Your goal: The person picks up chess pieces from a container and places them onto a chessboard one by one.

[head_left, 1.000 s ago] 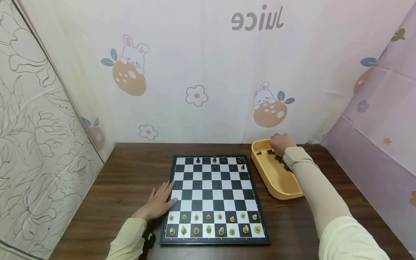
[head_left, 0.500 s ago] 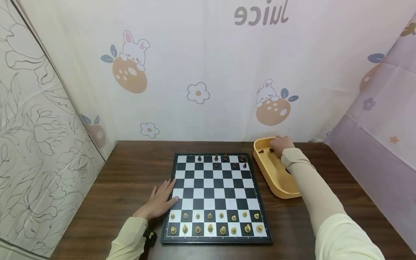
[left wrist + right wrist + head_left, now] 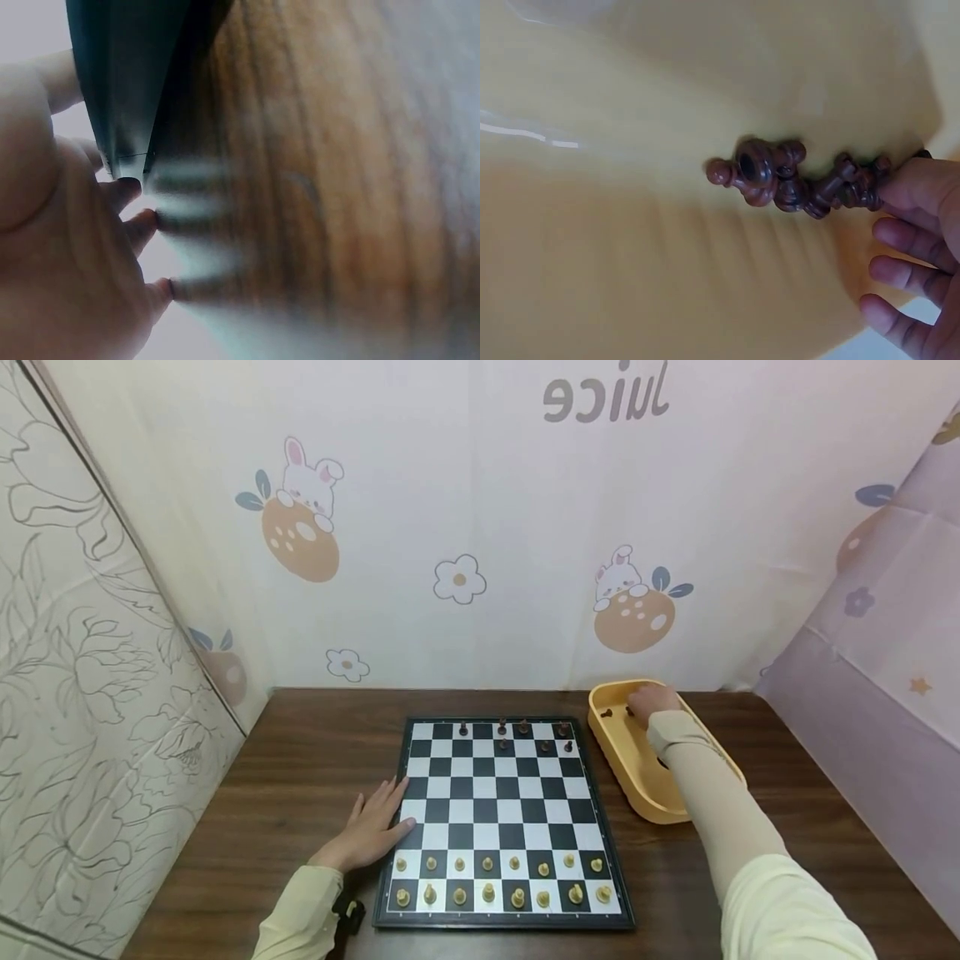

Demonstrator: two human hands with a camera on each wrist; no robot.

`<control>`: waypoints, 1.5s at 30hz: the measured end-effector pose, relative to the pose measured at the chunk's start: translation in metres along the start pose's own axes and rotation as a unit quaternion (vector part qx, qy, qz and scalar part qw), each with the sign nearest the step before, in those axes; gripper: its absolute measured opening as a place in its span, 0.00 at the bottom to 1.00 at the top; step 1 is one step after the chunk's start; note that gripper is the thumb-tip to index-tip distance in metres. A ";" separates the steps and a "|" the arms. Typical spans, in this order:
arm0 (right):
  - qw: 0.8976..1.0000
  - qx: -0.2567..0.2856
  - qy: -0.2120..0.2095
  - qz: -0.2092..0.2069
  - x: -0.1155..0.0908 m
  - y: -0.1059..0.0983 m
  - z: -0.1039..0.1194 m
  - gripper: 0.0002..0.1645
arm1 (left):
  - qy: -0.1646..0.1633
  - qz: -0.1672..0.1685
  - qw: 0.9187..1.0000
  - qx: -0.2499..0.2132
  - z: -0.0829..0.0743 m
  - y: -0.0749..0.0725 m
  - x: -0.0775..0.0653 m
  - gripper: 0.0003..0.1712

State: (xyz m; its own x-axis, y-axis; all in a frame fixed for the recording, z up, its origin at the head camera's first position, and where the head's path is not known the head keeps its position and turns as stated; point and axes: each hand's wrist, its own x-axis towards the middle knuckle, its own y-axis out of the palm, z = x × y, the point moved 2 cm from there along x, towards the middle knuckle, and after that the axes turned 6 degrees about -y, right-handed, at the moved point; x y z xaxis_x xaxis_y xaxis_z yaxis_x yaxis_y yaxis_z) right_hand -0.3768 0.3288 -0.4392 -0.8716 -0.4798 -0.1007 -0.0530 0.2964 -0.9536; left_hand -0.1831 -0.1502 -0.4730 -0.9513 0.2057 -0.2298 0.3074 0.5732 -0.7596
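A black-and-white chessboard (image 3: 483, 787) lies on the table. My left hand (image 3: 362, 837) rests against its left edge, fingers spread and thumb over the border. Inside the yellow tray (image 3: 643, 787), right of the board, is my right hand (image 3: 652, 700). In the right wrist view its fingertips (image 3: 889, 271) are slightly bent and spread, the uppermost touching a row of dark brown chess pieces (image 3: 756, 165); its thumb is hidden. Pale chess pieces (image 3: 487, 892) fill the two near rows. Several brown chess pieces (image 3: 523, 727) stand in the two far rows.
The dark wooden table (image 3: 322, 735) ends at a printed curtain (image 3: 525, 635) at the back. A patterned curtain (image 3: 97, 693) hangs on the left. Near the left sleeve lies a small black object (image 3: 352, 917).
My right hand has shifted slightly within the tray, reaching lower. The left hand stays at the board's edge. The head view has shifted a little.
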 end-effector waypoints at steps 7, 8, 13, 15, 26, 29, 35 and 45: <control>1.000 -0.026 0.003 -0.006 -0.006 0.016 -0.003 0.17 | -0.014 -0.002 1.000 0.015 0.006 0.010 0.002 0.41; 1.000 -0.029 0.004 -0.008 -0.006 0.015 -0.002 0.17 | -0.015 -0.001 1.000 0.011 0.005 0.010 0.002 0.41; 0.999 -0.037 -0.002 -0.017 -0.012 0.004 0.002 0.16 | -0.013 0.005 1.000 0.001 -0.002 0.007 -0.003 0.41; 0.999 -0.032 -0.004 -0.023 -0.014 -0.001 0.003 0.17 | -0.011 0.005 1.000 -0.002 -0.004 0.007 -0.005 0.41; 0.998 -0.058 -0.011 -0.018 -0.014 -0.024 0.002 0.11 | -0.013 0.006 1.000 -0.004 -0.003 0.003 -0.005 0.41; 0.998 -0.060 -0.016 -0.028 -0.015 -0.029 0.003 0.11 | -0.013 0.007 1.000 -0.005 -0.003 0.003 -0.005 0.40; 0.998 -0.051 -0.023 -0.034 -0.017 -0.036 0.003 0.10 | -0.012 0.005 1.000 -0.002 -0.004 0.001 -0.007 0.41; 0.995 -0.061 -0.046 -0.061 -0.024 -0.053 0.004 0.16 | -0.009 0.006 1.000 0.009 -0.003 0.000 -0.004 0.41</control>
State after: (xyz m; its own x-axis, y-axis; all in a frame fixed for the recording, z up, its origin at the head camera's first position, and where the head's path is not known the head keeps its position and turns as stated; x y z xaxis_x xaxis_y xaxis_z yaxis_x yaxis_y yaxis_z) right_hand -0.3506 0.3211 -0.3870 -0.8063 -0.5912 -0.0168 -0.2202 0.3264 -0.9192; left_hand -0.1797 -0.1491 -0.4703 -0.9481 0.1979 -0.2487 0.3175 0.5562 -0.7680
